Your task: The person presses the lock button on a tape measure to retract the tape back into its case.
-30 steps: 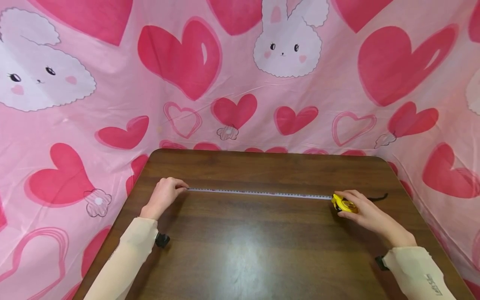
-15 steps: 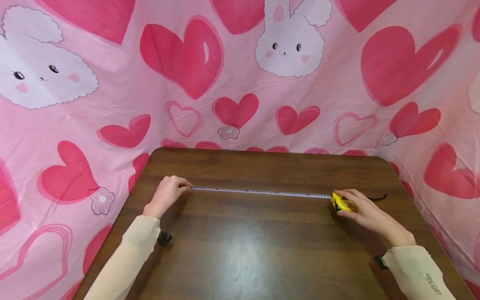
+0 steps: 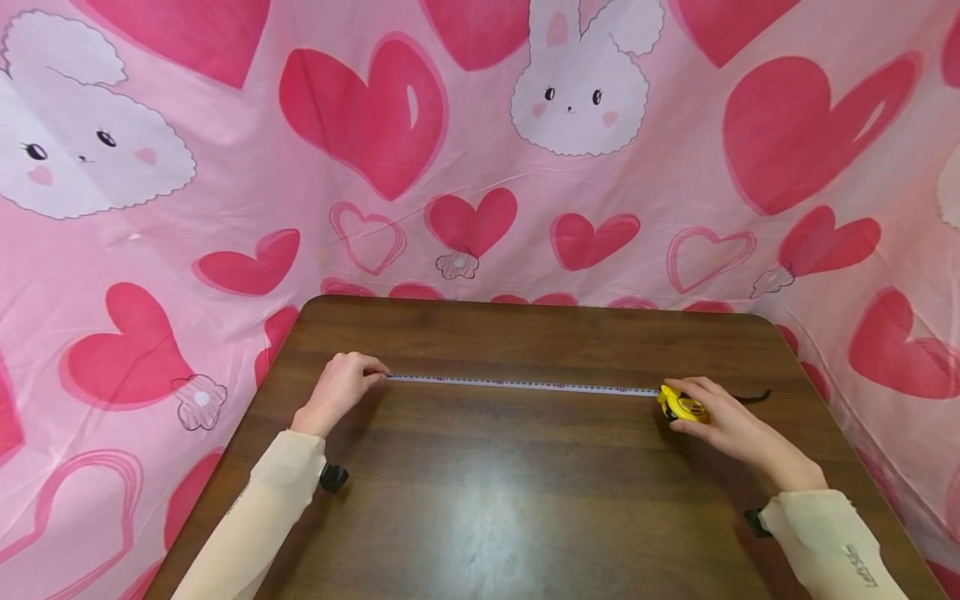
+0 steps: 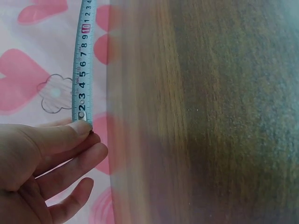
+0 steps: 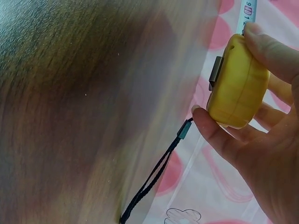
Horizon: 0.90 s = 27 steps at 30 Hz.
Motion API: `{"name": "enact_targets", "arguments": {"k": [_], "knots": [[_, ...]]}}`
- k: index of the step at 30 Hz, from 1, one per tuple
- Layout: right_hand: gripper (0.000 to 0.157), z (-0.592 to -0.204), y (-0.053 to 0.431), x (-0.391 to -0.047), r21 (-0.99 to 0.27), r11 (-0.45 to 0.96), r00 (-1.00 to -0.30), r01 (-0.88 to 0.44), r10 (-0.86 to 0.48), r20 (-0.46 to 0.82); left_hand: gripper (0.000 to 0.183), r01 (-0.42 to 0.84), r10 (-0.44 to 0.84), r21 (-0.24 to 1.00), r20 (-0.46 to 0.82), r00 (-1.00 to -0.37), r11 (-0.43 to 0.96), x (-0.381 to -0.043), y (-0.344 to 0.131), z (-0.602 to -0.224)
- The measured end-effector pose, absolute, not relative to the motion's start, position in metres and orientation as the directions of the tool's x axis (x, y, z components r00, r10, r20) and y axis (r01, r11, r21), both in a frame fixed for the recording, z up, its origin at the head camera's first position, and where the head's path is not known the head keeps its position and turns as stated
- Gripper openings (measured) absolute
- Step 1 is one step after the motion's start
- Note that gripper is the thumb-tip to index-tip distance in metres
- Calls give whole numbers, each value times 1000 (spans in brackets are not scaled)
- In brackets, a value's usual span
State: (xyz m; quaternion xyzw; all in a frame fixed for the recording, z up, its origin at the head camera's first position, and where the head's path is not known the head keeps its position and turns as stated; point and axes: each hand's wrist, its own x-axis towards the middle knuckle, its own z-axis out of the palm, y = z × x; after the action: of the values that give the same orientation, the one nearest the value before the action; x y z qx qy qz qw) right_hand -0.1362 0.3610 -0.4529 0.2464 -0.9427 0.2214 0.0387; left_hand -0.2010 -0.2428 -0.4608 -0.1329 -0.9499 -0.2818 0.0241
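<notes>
A yellow tape measure (image 3: 684,407) sits in my right hand (image 3: 727,421), thumb and fingers gripping its case. Its white metal blade (image 3: 517,385) stretches nearly straight across to my left hand (image 3: 345,390). There the thumb (image 4: 80,128) and forefinger pinch the blade's end close to the low numbers, while the other fingers spread loosely. In the right wrist view my thumb (image 5: 268,51) lies by the mouth of the yellow case (image 5: 238,86), where the blade comes out. From the case hangs a black wrist strap (image 5: 154,175). The end hook is mostly hidden by the left fingers.
Beneath both hands is a dark brown wooden table (image 3: 480,467) with rounded far corners. Pink fabric (image 3: 480,175) printed with hearts and rabbits hangs behind it and at both sides. A small black camera (image 3: 333,477) is worn at each wrist, over beige sleeves (image 3: 262,508).
My left hand has shifted a little to the right and my right hand slightly left. The stretch of blade between them has become shorter. Both hands keep their hold.
</notes>
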Motion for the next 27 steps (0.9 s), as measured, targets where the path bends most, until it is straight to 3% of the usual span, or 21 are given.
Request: {"name": "enact_targets", "arguments": {"k": [27], "knots": [[66,-450,347,-137,-429,794,-895,-432,-436,94,11,301,275,538,132,-953,788,-202,-228,-466]]}}
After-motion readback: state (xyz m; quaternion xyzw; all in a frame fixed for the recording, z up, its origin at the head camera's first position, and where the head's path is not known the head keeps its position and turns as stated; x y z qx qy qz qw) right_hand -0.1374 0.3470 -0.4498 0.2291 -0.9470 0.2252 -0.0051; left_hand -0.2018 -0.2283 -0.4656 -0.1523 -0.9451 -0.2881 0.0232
